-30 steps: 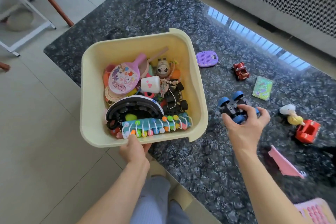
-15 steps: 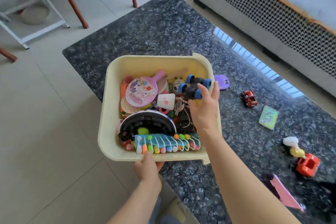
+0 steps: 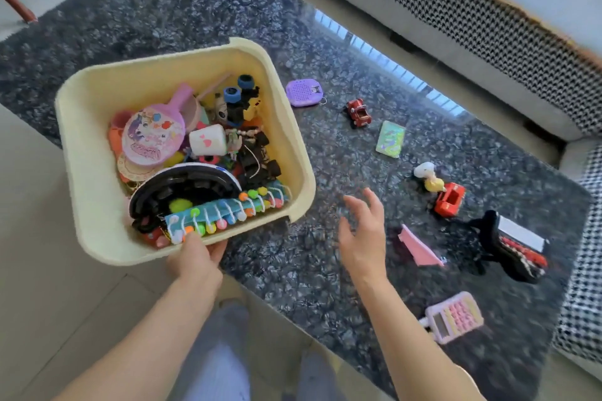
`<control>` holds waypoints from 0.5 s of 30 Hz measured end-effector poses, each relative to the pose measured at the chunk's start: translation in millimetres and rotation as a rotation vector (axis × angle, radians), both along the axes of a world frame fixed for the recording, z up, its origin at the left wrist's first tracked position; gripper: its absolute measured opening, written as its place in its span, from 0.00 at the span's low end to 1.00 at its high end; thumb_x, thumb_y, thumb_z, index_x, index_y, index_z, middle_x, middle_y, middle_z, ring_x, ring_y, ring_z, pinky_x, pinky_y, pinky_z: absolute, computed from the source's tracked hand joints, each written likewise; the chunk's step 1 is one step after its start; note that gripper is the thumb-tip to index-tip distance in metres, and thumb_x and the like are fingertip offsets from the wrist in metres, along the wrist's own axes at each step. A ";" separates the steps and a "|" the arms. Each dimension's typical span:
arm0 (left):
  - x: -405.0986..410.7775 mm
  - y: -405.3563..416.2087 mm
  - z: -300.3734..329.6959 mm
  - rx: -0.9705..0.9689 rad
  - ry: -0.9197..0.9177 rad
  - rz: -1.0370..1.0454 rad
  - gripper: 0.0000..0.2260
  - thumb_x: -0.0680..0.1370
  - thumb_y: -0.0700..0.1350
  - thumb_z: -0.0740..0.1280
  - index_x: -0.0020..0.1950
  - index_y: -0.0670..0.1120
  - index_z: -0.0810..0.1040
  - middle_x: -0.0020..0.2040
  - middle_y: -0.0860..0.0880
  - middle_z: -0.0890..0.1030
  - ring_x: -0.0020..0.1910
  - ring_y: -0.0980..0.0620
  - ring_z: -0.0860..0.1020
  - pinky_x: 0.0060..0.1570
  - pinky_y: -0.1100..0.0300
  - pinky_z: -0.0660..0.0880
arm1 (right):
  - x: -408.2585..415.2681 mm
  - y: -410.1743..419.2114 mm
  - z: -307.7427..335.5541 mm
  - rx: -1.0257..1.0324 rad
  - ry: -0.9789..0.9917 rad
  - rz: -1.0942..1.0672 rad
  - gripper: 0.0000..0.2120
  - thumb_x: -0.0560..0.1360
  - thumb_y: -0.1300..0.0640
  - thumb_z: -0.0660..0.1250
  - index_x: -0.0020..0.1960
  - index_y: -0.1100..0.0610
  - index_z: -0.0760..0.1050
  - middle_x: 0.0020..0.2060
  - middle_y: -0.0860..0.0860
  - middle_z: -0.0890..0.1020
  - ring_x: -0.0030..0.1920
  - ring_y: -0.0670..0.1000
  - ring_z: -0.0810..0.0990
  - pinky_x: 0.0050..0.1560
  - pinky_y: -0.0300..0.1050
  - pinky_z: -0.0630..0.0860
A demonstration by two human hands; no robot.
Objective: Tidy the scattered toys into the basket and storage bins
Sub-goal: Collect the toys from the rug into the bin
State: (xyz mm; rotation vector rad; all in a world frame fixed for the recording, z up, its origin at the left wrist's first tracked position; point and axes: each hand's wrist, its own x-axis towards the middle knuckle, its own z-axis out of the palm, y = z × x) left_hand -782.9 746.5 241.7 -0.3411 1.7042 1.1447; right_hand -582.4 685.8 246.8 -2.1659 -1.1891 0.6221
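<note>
The right hand [image 3: 361,231], grip apart and empty, hovers nearest the pink wedge [image 3: 420,249] at its three o'clock; the left hand [image 3: 195,259] is clamped on the basket [image 3: 97,205].

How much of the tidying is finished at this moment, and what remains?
Done: the yellow bin holds many toys, including the blue-wheeled car. In hand: the left hand grips the bin's rim; the right hand is open and empty. Left on the table: purple case, red car, pink calculator and others.
</note>
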 end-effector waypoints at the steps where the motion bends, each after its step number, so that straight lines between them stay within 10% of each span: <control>1: 7.9 -5.2 -1.1 0.016 -0.017 0.008 0.08 0.79 0.34 0.58 0.54 0.45 0.68 0.52 0.44 0.75 0.52 0.47 0.76 0.52 0.50 0.77 | 7.4 -9.0 -0.9 -0.008 0.014 -0.007 0.16 0.75 0.69 0.62 0.62 0.62 0.73 0.72 0.57 0.61 0.71 0.51 0.62 0.50 0.13 0.55; 10: 65.7 -73.8 -22.0 0.100 -0.077 -0.046 0.11 0.79 0.34 0.54 0.53 0.44 0.72 0.59 0.44 0.77 0.46 0.50 0.80 0.48 0.56 0.79 | 97.1 -150.0 -12.6 -0.100 0.014 -0.107 0.16 0.75 0.67 0.64 0.62 0.61 0.73 0.71 0.57 0.63 0.71 0.53 0.63 0.54 0.16 0.53; 15: 96.4 -111.7 -13.9 0.103 -0.079 -0.059 0.10 0.79 0.34 0.54 0.43 0.45 0.70 0.43 0.47 0.77 0.40 0.52 0.78 0.50 0.57 0.78 | 125.8 -224.0 -26.1 -0.346 -0.050 -0.208 0.22 0.70 0.51 0.68 0.62 0.57 0.74 0.67 0.58 0.69 0.67 0.60 0.68 0.62 0.58 0.69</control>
